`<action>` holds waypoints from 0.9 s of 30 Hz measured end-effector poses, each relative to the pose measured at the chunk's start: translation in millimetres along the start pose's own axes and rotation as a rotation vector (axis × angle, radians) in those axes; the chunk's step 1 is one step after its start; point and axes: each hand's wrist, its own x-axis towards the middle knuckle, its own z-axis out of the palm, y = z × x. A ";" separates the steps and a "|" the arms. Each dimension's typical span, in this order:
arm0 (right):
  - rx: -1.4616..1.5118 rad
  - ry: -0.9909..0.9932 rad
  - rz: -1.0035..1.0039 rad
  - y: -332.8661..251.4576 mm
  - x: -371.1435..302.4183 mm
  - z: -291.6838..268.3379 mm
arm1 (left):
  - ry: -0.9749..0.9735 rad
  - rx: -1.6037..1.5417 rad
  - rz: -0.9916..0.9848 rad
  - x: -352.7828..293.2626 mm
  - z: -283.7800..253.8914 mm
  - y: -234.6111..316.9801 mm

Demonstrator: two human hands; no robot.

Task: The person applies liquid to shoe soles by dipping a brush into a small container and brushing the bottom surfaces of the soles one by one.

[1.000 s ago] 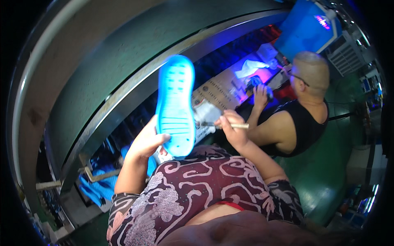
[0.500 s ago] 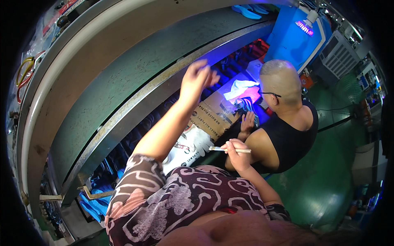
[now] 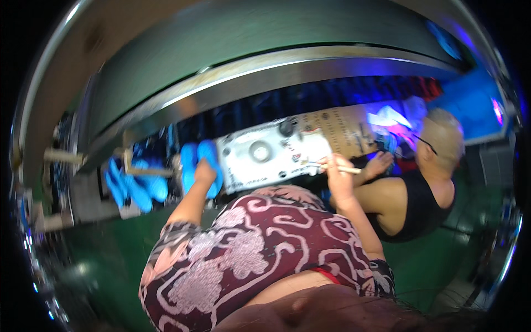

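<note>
My left hand [image 3: 204, 174] is closed on a pair of bright blue shoe-sole-shaped pieces [image 3: 206, 152], its blurred fingertips between the two. The pair is just left of a white printed work surface [image 3: 235, 160]. In my right hand [image 3: 338, 172] is a slim brush with a pale handle [image 3: 351, 169]. Its head points left over the right end of the white surface, near what looks like a white glove [image 3: 316, 145]. A round grey-white dish [image 3: 260, 150] sits mid-surface, with a dark round object [image 3: 286, 127] behind it.
More blue soles [image 3: 138, 185] lie at the left by a wooden bar [image 3: 149, 171]. A metal-edged green conveyor [image 3: 265, 55] runs across behind. Brown cardboard [image 3: 337, 130] adjoins the white surface. At right a co-worker [image 3: 426, 188] sits close, with a hand near purple-lit pieces.
My left hand has come down from beside the conveyor edge to the blue soles at the left. The view has turned left. My right hand still holds the brush.
</note>
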 end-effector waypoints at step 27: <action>0.128 -0.045 0.183 13.1 14.9 57.2 | -0.570 -1.481 -0.474 -31.7 -13.7 -26.7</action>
